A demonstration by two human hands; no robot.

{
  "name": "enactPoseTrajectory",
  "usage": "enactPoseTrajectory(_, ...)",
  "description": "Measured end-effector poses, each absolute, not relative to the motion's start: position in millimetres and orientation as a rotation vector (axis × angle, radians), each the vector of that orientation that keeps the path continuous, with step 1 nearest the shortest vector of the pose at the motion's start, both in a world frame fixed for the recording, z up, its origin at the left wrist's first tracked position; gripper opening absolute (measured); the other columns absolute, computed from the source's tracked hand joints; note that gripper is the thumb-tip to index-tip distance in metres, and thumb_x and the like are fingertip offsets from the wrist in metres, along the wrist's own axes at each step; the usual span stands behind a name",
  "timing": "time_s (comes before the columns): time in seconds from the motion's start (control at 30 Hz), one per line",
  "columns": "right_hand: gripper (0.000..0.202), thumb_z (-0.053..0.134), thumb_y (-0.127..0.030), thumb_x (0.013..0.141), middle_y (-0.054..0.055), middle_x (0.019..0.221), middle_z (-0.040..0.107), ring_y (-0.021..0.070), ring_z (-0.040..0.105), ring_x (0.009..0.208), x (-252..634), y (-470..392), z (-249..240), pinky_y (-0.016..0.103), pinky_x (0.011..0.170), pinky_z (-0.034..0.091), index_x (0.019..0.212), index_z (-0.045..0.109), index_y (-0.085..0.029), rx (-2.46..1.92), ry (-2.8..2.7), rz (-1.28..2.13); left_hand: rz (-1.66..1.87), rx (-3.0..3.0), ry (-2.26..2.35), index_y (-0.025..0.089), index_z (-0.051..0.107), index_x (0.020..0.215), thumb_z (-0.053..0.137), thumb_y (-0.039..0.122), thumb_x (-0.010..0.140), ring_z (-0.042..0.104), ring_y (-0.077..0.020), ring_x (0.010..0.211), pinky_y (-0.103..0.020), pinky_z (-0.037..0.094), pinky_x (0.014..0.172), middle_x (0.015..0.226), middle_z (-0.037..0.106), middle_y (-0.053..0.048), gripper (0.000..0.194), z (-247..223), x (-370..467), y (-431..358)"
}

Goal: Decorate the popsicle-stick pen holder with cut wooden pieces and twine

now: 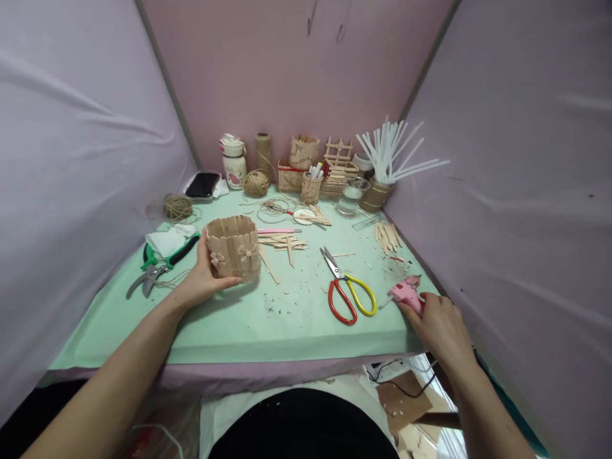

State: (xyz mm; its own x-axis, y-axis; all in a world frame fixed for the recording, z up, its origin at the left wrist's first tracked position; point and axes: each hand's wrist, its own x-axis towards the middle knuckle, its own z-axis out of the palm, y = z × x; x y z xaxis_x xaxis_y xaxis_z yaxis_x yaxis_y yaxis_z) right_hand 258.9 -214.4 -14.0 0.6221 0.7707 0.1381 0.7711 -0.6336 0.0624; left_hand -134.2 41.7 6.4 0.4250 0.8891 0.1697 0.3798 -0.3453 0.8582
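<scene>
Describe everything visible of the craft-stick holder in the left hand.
The craft-stick holder is a squat, open-topped container of pale, wooden-looking sticks set side by side, their rounded tips forming a scalloped rim. Two flower- or bow-like ornaments show outside. It's roughly upright, left of the scissors; the left hand grips its left side, thumb along the lower front. Whether its base touches the tabletop is unclear.
</scene>
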Motion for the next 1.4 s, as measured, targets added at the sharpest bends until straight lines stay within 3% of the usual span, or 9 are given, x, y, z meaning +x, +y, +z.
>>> enactPoseTrajectory(0.1,0.053,0.051,-0.054,0.088,0.024,0.108,0.061,0.0398,0.058,0.095,248,-208,9,0.042,0.07,0.043,0.114,0.06,-0.009,-2.849,-1.362,-0.323,0.783,2.012,1.166,0.026,-0.013,0.151,0.082,0.039,0.06,0.035,-0.0357,0.14,-0.053,0.036,0.11,0.158,0.022,-0.02,0.132,3,-143,40)
enactPoseTrajectory(0.23,0.034,0.052,-0.039,0.092,0.017,0.115,0.063,0.0334,0.057,0.105,220,-176,35,0.039,0.081,0.042,0.115,0.059,-0.016,-2.502,-1.568,-0.257,0.766,2.109,1.145,0.026,-0.016,0.15,0.08,0.041,0.062,0.029,-0.0329,0.143,-0.049,0.033,0.113,0.16,0.016,-0.018,0.132,-3,-144,40)
enactPoseTrajectory(0.4,0.015,0.055,-0.031,0.089,0.011,0.096,0.066,0.0256,0.061,0.089,179,-144,38,0.03,0.066,0.036,0.096,0.058,-0.018,-2.524,-1.814,0.214,0.79,2.117,1.165,0.026,-0.016,0.15,0.082,0.038,0.061,0.022,-0.0314,0.146,-0.047,0.025,0.117,0.162,0.008,-0.017,0.133,-9,-143,40)
enactPoseTrajectory(0.6,0.014,0.053,-0.024,0.084,0.009,0.081,0.063,0.0224,0.059,0.072,167,-144,21,0.028,0.056,0.025,0.096,0.05,-0.016,-2.626,-1.739,0.3,0.842,2.113,1.165,0.028,-0.02,0.15,0.078,0.04,0.066,0.022,-0.0318,0.146,-0.049,0.025,0.117,0.161,0.011,-0.016,0.13,-3,-154,23)
enactPoseTrajectory(0.7,0.016,0.051,-0.022,0.082,0.007,0.075,0.062,0.02,0.055,0.063,169,-145,19,0.028,0.054,0.023,0.097,0.048,-0.017,-2.586,-1.66,0.338,1.034,2.177,1.324,0.033,-0.003,0.152,0.078,0.044,0.067,0.029,-0.0332,0.143,-0.052,0.03,0.115,0.159,0.023,-0.011,0.119,7,-154,-6)
enactPoseTrajectory(0.8,0.019,0.05,-0.025,0.082,0.005,0.072,0.061,0.0186,0.053,0.059,170,-150,21,0.027,0.053,0.022,0.099,0.046,-0.017,-2.528,-1.544,0.355,1.566,2.143,1.47,0.033,0.037,0.141,0.073,0.035,0.075,0.046,-0.0313,0.129,-0.052,0.042,0.105,0.138,0.048,-0.006,0.076,12,-142,-43)
enactPoseTrajectory(0.87,0.02,0.05,-0.025,0.081,0.004,0.072,0.061,0.0174,0.052,0.057,170,-157,24,0.027,0.053,0.022,0.099,0.045,-0.018,-2.488,-1.487,0.371,1.691,2.221,1.321,0.029,0.046,0.133,0.072,0.028,0.074,0.05,-0.0301,0.121,-0.051,0.043,0.102,0.126,0.053,-0.007,0.064,12,-126,-65)
enactPoseTrajectory(1.1,0.02,0.053,-0.034,0.079,0.0,0.074,0.059,0.0173,0.055,0.063,198,-170,27,0.025,0.054,0.029,0.091,0.042,-0.022,-2.352,-1.382,0.396,0.969,2.493,0.863,0.022,0.055,0.116,0.057,0.024,0.085,0.054,-0.026,0.11,-0.044,0.045,0.095,0.114,0.059,-0.01,0.03,17,-49,-70)
enactPoseTrajectory(1.4,0.023,0.058,-0.035,0.074,-0.003,0.07,0.055,0.0139,0.051,0.06,247,-158,27,0.025,0.055,0.037,0.088,0.046,-0.022,-2.103,-1.195,0.429,0.513,2.284,0.836,0.017,0.065,0.109,0.054,0.02,0.083,0.062,-0.0223,0.097,-0.04,0.047,0.091,0.107,0.066,-0.01,0.028,20,37,-25)
